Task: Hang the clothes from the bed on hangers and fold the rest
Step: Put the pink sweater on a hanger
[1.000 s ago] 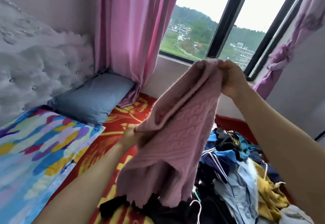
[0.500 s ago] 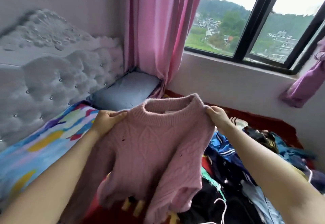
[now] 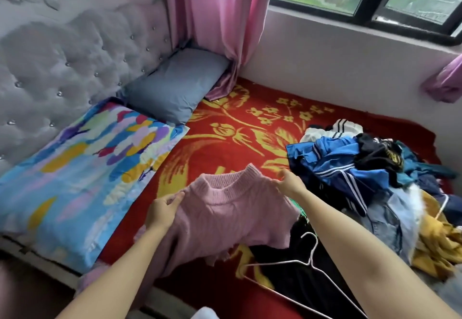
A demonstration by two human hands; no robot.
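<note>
The bed covered by a red blanket with a yellow flower pattern (image 3: 225, 128) is filling the middle of the frame. The grey tufted headboard (image 3: 62, 56) is taking up the upper left. A pink curtain (image 3: 215, 11) is hanging at top centre, beside the dark-framed window (image 3: 362, 11) at the upper right. A quilt printed in blue, yellow and purple patches (image 3: 75, 168) is lying along the left side of the bed, against the headboard. A jumbled pile of clothes in blue, black, denim and mustard (image 3: 362, 168) is sitting on the blanket at the right. A blue-grey pillow (image 3: 175, 83) is leaning in the corner above the quilt, with the curtain's end touching it.

I am holding the pink cable-knit sweater (image 3: 225, 218) at lower centre, its collar pointing up the frame and its front facing me. Its hem is drooping over the blanket and over a black garment (image 3: 295, 281). I cannot tell whether it is resting flat.

A white wire hanger (image 3: 300, 266) is lying on that black garment at lower right of centre, its hook just beside the sweater's hem and its frame passing under my right forearm.

My left hand (image 3: 160, 212) is pinching the sweater's left shoulder, fingers curled into the knit. My right hand (image 3: 291, 183) is gripping the other shoulder near the collar, fingers closed on the fabric.
</note>
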